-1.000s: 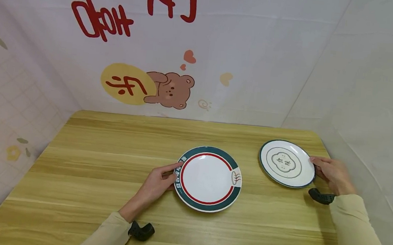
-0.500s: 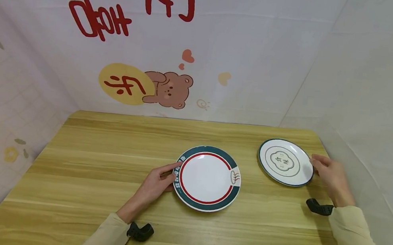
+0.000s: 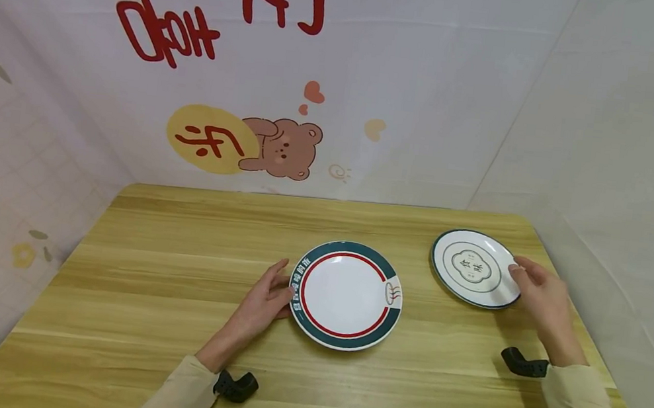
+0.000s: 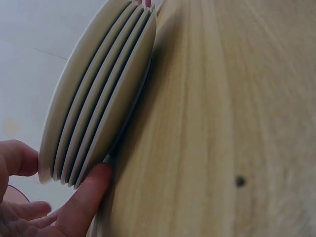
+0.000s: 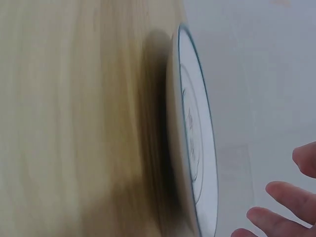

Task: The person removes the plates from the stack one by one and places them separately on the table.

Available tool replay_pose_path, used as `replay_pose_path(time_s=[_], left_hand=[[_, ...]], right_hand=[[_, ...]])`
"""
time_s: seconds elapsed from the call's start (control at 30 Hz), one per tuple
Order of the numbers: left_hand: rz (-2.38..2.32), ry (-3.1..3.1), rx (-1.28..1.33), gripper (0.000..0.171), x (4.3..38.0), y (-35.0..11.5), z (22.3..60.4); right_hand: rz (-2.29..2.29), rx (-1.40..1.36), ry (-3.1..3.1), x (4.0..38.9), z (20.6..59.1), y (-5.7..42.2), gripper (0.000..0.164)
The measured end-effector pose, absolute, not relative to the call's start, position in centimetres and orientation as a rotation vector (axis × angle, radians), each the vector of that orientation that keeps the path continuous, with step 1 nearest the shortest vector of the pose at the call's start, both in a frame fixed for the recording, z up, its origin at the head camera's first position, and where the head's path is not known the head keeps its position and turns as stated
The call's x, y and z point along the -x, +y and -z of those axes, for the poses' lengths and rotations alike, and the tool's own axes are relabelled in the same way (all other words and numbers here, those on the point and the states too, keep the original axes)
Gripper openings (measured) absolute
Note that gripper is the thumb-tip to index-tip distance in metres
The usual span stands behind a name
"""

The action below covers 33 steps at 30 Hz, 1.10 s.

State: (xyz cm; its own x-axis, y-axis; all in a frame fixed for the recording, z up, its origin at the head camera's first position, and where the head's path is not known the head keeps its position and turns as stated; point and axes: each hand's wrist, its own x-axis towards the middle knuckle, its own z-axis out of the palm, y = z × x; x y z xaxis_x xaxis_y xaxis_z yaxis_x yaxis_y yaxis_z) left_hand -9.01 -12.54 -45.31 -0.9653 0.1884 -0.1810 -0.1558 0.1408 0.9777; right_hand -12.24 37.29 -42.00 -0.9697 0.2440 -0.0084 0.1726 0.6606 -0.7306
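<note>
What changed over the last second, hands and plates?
Right hand let go of the small plate: its fingers are now apart from the rim, and the hand shifted slightly back toward the person. The left index finger lifted off the plate stack, uncovering more rim lettering. Neither plate nor stack visibly moved; the left hand still holds the stack's edge.

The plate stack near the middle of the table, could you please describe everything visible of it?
The plate stack consists of several round, glossy, ceramic-looking plates, nested, with cream undersides. Its top shows a white centre, red ring, broad teal border, white characters at left and a steaming-bowl mark at right. It sits face up on the wooden table; the left grip pinches its left edge, one digit against the top rim, another at the lowest plate's underside.
</note>
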Motion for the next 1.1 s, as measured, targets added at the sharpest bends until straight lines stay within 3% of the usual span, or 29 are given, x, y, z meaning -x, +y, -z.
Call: replay_pose_path(time_s=[0.37, 1.1], left_hand=[[-1.976, 2.105, 0.008, 0.041, 8.8, -12.2, 45.3], [-2.043, 2.080, 0.019, 0.037, 8.5, -12.1, 45.5]], right_hand=[[-1.299, 0.177, -2.726, 9.9, 40.6, 32.8, 0.058], [-1.934, -0.184, -2.539, 8.8, 42.3, 25.0, 0.048]])
